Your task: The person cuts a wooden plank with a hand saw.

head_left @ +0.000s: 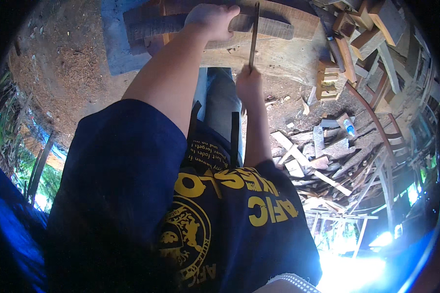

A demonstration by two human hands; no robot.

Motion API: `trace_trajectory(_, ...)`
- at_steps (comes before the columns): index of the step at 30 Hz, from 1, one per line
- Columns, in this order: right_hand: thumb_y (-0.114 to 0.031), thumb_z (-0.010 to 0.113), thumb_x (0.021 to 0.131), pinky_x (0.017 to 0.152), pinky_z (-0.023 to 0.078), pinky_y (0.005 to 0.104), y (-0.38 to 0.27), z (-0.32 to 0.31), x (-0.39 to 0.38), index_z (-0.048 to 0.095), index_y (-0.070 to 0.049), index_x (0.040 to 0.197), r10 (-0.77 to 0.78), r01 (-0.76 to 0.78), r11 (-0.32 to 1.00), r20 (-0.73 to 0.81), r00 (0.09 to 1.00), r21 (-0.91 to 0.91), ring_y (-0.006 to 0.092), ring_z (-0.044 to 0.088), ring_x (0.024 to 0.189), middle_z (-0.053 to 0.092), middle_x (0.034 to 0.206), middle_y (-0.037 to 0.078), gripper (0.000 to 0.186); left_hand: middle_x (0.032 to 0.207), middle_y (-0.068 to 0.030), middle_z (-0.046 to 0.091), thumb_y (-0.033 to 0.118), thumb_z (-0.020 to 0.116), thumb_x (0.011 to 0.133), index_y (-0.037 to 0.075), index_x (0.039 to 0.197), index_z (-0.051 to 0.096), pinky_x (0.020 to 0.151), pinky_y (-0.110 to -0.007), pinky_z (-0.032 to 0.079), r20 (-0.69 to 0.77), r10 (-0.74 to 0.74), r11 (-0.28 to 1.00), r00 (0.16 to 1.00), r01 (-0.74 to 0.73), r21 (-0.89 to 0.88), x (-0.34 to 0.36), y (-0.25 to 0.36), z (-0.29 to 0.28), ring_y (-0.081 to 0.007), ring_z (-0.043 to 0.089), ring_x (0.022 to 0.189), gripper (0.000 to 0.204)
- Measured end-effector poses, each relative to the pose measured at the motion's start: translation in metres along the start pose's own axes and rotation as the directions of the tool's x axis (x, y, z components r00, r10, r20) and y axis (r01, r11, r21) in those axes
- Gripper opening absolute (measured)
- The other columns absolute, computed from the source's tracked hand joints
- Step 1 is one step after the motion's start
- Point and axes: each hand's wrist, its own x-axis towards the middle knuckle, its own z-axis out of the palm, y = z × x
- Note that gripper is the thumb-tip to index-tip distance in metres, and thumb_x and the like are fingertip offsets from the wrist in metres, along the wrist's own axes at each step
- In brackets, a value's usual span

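My left hand presses down on and grips a curved, dark brown wooden piece lying on a bench with a pale wood top. My right hand is closed around the near end of a long, thin handsaw. Seen nearly edge-on, the saw points away from me and crosses the wooden piece just right of my left hand. Its teeth cannot be made out. More brown boards lie beneath and beyond the held piece.
At the right is a pile of wooden blocks and offcuts, with a slotted wooden piece at the bench edge. Scrap wood, a plastic bottle and a curved wooden frame lie lower right. Sawdust covers the ground at left.
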Motion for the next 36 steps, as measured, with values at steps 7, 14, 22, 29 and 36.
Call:
trace_trajectory(7, -0.021, 0.044, 0.094, 0.069, 0.048, 0.048, 0.001, -0.008, -0.017, 0.058, 0.006, 0.093, 0.097, -0.101, 0.989, 0.047, 0.994, 0.105, 0.0442, 0.063, 0.08, 0.064, 0.08, 0.026, 0.03, 0.088, -0.018, 0.067, 0.029, 0.067, 0.067, 0.006, 0.104, 0.056, 0.07, -0.044, 0.053, 0.05, 0.015, 1.0, 0.999, -0.014, -0.012, -0.005, 0.008, -0.025, -0.0336, 0.067, 0.08, 0.045)
trace_trajectory(14, -0.022, 0.043, 0.095, 0.071, 0.048, 0.0493, 0.006, -0.002, -0.031, 0.059, 0.006, 0.095, 0.053, -0.055, 0.996, 0.025, 0.998, 0.068, 0.0439, 0.063, 0.083, 0.064, 0.083, 0.027, 0.032, 0.088, -0.0179, 0.067, 0.031, 0.067, 0.068, 0.005, 0.103, 0.056, 0.071, -0.044, 0.053, -0.026, 0.021, 0.999, 0.999, -0.022, -0.031, -0.004, 0.004, -0.013, -0.0337, 0.067, 0.081, 0.044)
trace_trajectory(22, -0.02, 0.042, 0.095, 0.076, 0.048, 0.0486, -0.019, -0.013, 0.032, 0.059, 0.006, 0.099, -0.226, 0.235, 0.963, 0.079, 0.971, -0.131, 0.0449, 0.061, 0.086, 0.063, 0.088, 0.028, 0.031, 0.095, -0.0122, 0.068, 0.035, 0.071, 0.07, 0.016, 0.122, 0.052, 0.077, -0.043, 0.054, 0.005, -0.027, 0.999, 1.0, 0.027, 0.041, 0.004, 0.007, -0.003, -0.0299, 0.067, 0.088, 0.058)
trace_trajectory(29, -0.024, 0.041, 0.096, 0.072, 0.047, 0.047, 0.007, -0.007, -0.012, 0.059, 0.006, 0.1, -0.024, 0.024, 1.0, -0.015, 1.0, 0.013, 0.0439, 0.063, 0.084, 0.062, 0.083, 0.029, 0.035, 0.099, -0.0113, 0.068, 0.036, 0.071, 0.071, 0.016, 0.125, 0.052, 0.076, -0.043, 0.055, -0.092, -0.025, 0.996, 0.995, 0.033, 0.088, 0.0, 0.0, 0.009, -0.029, 0.067, 0.087, 0.061)
trace_trajectory(36, -0.022, 0.041, 0.096, 0.079, 0.048, 0.0461, -0.052, -0.024, 0.04, 0.058, 0.007, 0.106, -0.035, 0.03, 0.993, 0.044, 0.998, 0.113, 0.0442, 0.062, 0.093, 0.062, 0.092, 0.031, 0.035, 0.087, -0.0178, 0.067, 0.031, 0.068, 0.067, 0.006, 0.101, 0.056, 0.071, -0.045, 0.053, -0.054, 0.018, 0.998, 0.998, -0.022, -0.066, -0.012, 0.013, -0.023, -0.0336, 0.067, 0.081, 0.044)
